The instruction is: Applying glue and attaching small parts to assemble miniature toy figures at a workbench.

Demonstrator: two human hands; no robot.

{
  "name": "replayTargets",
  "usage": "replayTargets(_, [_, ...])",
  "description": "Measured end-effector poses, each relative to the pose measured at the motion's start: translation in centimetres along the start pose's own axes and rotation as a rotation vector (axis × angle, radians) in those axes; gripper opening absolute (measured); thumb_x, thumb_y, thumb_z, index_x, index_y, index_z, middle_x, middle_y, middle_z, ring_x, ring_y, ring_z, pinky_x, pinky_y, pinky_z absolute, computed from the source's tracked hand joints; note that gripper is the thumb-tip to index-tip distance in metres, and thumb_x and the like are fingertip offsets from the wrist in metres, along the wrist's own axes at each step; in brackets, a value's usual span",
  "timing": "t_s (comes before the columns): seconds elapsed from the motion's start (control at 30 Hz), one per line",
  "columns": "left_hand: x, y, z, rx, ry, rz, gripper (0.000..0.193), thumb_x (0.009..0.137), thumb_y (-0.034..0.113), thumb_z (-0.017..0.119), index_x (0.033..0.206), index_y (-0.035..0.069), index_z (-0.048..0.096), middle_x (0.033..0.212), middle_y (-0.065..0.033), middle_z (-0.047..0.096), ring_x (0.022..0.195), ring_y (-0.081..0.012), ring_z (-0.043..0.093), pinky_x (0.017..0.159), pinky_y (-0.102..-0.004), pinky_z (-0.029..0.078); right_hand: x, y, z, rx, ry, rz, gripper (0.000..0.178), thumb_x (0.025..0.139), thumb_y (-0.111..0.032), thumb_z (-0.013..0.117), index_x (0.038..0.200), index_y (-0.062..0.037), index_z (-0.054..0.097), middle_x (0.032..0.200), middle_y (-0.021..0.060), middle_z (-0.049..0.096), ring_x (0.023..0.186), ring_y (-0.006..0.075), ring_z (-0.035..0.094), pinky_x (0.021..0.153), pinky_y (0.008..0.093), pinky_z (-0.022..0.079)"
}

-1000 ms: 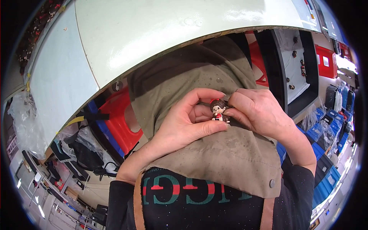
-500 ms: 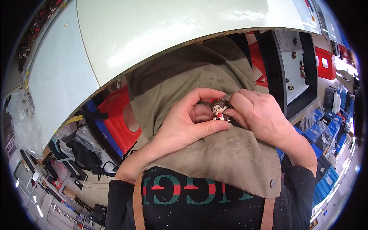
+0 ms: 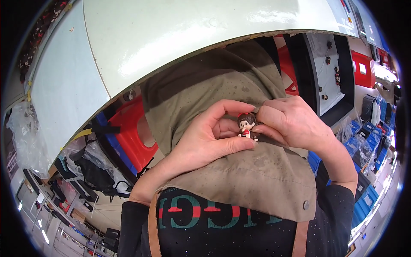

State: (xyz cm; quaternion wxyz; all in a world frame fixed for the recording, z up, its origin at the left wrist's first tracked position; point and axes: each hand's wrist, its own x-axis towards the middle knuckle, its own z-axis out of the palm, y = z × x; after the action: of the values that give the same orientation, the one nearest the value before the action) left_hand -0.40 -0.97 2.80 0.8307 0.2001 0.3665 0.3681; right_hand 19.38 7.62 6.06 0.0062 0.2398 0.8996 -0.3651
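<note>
A small figurine (image 3: 246, 124) with brown hair, a pale face and red details sits upright above my lap. My left hand (image 3: 199, 139) is closed on it, with the thumb at its base and the index finger curved over by its head. Against the figurine's right side, my right hand (image 3: 295, 122) is closed in a pinch. Its curled fingers hide most of what they grip; only something thin and dark shows there, too small to name. Under both hands spreads a brown apron (image 3: 265, 175) with dark specks.
A pale glossy table (image 3: 192, 25) curves across the far side. To the right stands a black tray (image 3: 349, 90) with several small brown figures (image 3: 337, 77) on white lining. Red stools (image 3: 137, 137) flank my lap. Blue bins (image 3: 368, 147) with plastic bags stand at far right.
The figurine and both hands have shifted slightly to the right. My right wrist has moved a little outward, while its fingers stay at the figurine's side.
</note>
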Motion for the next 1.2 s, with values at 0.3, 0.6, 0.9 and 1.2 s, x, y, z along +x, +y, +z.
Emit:
replayTargets(0.3, [0.0, -0.2, 0.1, -0.001, 0.034, 0.034, 0.050, 0.078, -0.007, 0.067, 0.121, 0.002, 0.044, 0.108, -0.0061, 0.058, 0.099, -0.0127, 0.059, 0.085, -0.0265, 0.049, -0.3, -0.6, 0.8, -0.042, 0.063, 0.096, 0.024, 0.081, -0.024, 0.064, 0.077, -0.0055, 0.050, 0.069, 0.0092, 0.051, 0.062, 0.0302, 0.055, 0.053, 0.0382, 0.043])
replayTargets(0.6, [-0.3, -0.4, 0.1, -0.003, 0.044, 0.056, 0.051, 0.077, -0.007, 0.068, 0.121, 0.002, 0.045, 0.105, -0.0058, 0.059, 0.098, -0.0128, 0.059, 0.084, -0.0265, 0.050, -0.4, -1.3, 1.1, -0.058, 0.073, 0.144, 0.023, 0.082, -0.022, 0.063, 0.077, -0.0046, 0.048, 0.070, 0.0107, 0.051, 0.062, 0.0306, 0.055, 0.053, 0.0388, 0.043])
replayTargets(0.9, [-0.4, -0.2, -0.3, -0.022, 0.028, 0.024, 0.051, 0.078, -0.008, 0.067, 0.123, 0.002, 0.044, 0.114, -0.0078, 0.054, 0.101, -0.0148, 0.059, 0.086, -0.0266, 0.050, -0.1, -0.3, 1.1, 0.051, 0.029, 0.021, 0.020, 0.082, -0.018, 0.062, 0.077, -0.0041, 0.050, 0.071, 0.0110, 0.053, 0.061, 0.0309, 0.055, 0.053, 0.0390, 0.043])
replayTargets(1.2, [-0.2, -0.4, -0.2, -0.110, 0.017, 0.081, 0.053, 0.079, -0.008, 0.065, 0.126, 0.003, 0.042, 0.118, -0.0081, 0.050, 0.105, -0.0180, 0.058, 0.088, -0.0292, 0.050, -1.2, -1.7, 0.8, 0.177, 0.275, 0.139, 0.026, 0.090, -0.017, 0.047, 0.107, -0.0019, 0.059, 0.082, 0.0118, 0.052, 0.069, 0.0257, 0.050, 0.066, 0.0342, 0.043])
